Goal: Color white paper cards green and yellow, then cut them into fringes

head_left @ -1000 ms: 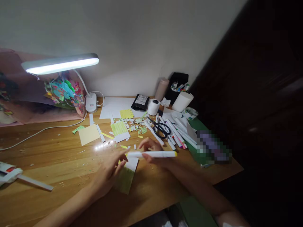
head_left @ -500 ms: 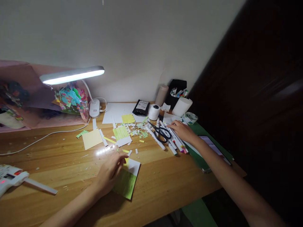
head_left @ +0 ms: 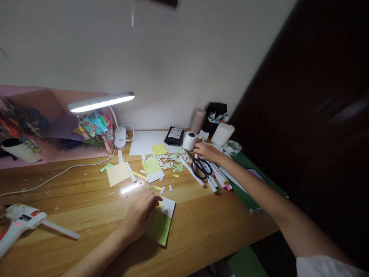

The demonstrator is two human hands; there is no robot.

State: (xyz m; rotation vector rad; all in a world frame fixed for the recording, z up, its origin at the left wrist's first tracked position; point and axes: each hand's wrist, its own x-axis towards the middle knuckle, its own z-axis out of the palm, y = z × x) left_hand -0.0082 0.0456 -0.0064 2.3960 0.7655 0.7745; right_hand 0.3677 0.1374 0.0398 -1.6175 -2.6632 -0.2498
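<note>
My left hand point(head_left: 141, 211) rests on a card coloured green and yellow with a white strip point(head_left: 160, 229). Its fingers are loosely curled and grip nothing that shows. My right hand point(head_left: 209, 152) reaches over a heap of white markers point(head_left: 217, 177), fingers bent and fingertips by the far marker ends. Whether it touches a marker I cannot tell. Dark-handled scissors point(head_left: 201, 168) lie on the markers just in front of it. A spool of white thread point(head_left: 190, 141) stands just beyond its fingertips.
Paper scraps point(head_left: 175, 163) and a half-coloured card point(head_left: 152, 169) lie mid-table. A cream paper square point(head_left: 118, 174) is left of them. A glue gun point(head_left: 25, 221) lies at left and a lit lamp point(head_left: 102, 103) stands behind. A phone point(head_left: 256, 174) rests on green material at right.
My right hand has moved left and away from me across the markers, towards the thread spool. My left hand stays on the card. The view has shifted slightly.
</note>
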